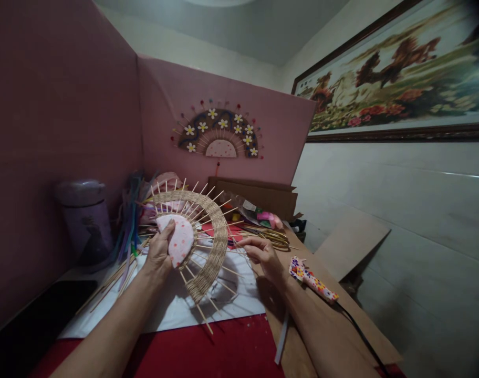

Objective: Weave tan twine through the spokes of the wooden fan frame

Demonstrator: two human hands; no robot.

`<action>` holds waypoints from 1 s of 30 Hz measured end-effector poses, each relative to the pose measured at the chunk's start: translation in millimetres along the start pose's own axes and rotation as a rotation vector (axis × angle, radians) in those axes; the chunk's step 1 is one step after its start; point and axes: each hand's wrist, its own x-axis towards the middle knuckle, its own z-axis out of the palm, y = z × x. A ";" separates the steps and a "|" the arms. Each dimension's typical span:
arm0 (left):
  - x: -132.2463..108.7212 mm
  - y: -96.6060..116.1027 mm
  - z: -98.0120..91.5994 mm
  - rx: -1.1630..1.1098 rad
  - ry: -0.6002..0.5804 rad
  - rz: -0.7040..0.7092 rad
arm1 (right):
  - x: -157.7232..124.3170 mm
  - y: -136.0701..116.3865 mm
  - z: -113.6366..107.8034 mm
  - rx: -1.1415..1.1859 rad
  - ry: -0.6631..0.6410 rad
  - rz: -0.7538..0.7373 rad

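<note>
My left hand grips a half-made fan by its pink dotted centre piece, thumb pressed on the pink part. The fan has a band of woven tan cord and many thin wooden sticks that radiate outward. It is held tilted above the white sheet. My right hand is at the fan's right edge, fingers pinched together at the stick ends or a thin strand; I cannot make out which.
A flower-patterned glue gun with a black cord lies on brown cardboard to the right. A finished fan hangs on the pink partition. A lilac jar, coloured strips, loose sticks and clutter sit behind. Red cloth covers the near table.
</note>
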 end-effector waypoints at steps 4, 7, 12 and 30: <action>3.5 -1.1 -2.2 0.048 -0.037 0.115 | -1.0 0.5 0.1 -0.180 0.060 -0.125; 3.1 -1.1 -1.8 0.048 -0.035 0.130 | -2.5 2.9 0.4 -0.346 0.115 -0.215; -0.6 -1.6 1.0 0.039 -0.015 0.137 | -4.9 6.0 2.5 -0.504 0.151 -0.321; -0.8 -3.1 1.8 0.017 0.072 0.135 | -10.2 0.5 10.6 -0.598 0.078 -0.396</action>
